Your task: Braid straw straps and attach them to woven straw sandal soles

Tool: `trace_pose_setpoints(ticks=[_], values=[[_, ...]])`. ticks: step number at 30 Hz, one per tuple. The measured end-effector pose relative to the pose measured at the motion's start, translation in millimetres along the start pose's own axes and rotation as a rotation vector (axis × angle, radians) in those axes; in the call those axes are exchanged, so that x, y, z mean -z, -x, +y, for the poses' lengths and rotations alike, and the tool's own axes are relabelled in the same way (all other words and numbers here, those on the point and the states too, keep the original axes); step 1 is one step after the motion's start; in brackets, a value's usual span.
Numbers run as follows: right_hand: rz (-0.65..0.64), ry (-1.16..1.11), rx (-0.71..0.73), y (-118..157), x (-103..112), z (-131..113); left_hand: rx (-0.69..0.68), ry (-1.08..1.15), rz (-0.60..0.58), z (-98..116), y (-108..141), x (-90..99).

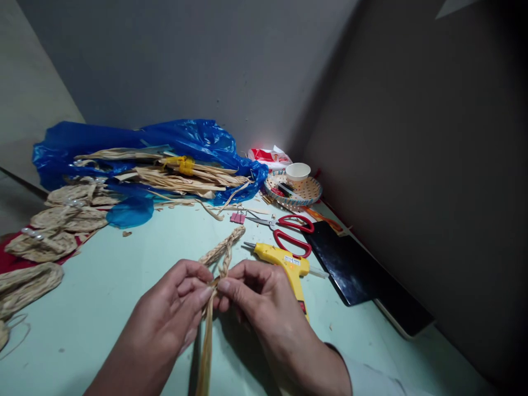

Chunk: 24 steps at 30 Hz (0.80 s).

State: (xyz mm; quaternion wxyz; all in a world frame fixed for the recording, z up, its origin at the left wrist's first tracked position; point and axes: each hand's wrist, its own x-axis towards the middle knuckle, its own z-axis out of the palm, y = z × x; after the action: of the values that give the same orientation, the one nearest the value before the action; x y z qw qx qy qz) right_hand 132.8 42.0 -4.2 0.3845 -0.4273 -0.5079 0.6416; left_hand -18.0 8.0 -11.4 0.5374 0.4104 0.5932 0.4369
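A braided straw cord (pixel 223 247) bends into a narrow loop at the middle of the table, its loose strands (pixel 206 352) hanging toward me. My left hand (pixel 173 308) pinches the strands at the lower end of the braid from the left. From the right, my right hand (pixel 259 302) holds the braid between thumb and fingers, close against the left fingertips. Just behind my right hand lies a yellow glue gun (pixel 284 258), its nozzle pointing left near the braid. Red-handled scissors (pixel 289 228) rest open beyond it.
A blue plastic bag (pixel 94 137) with straw bundles (pixel 193 176) lies at the back left. Coiled braided pieces (pixel 45 245) line the left edge. Farther right are a woven tray (pixel 315 192), a white bowl (pixel 297 171), a pink clip (pixel 237 218) and dark flat devices (pixel 346 264).
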Motion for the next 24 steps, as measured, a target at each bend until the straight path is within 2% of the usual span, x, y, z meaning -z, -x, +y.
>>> trace_pose_setpoints(ticks=[4,6,10,14,19,24], values=[[0.037,-0.008,0.024,-3,3,3,-0.185,-0.392,0.102,-3,1,7.5],[0.028,-0.044,0.012,-3,3,3,-0.301,-0.521,0.168,-4,1,11.8],[0.013,-0.049,-0.026,-2,0,-3,-0.523,-0.634,0.269,-4,2,17.2],[0.025,-0.078,-0.053,-2,-1,-6,-0.643,-0.727,0.271,-6,5,13.8],[-0.002,-0.188,-0.042,-4,1,3,-0.845,-0.907,0.260,-13,12,3.5],[0.011,-0.115,0.005,-4,2,8,-1.110,-1.096,0.356,-30,12,3.7]])
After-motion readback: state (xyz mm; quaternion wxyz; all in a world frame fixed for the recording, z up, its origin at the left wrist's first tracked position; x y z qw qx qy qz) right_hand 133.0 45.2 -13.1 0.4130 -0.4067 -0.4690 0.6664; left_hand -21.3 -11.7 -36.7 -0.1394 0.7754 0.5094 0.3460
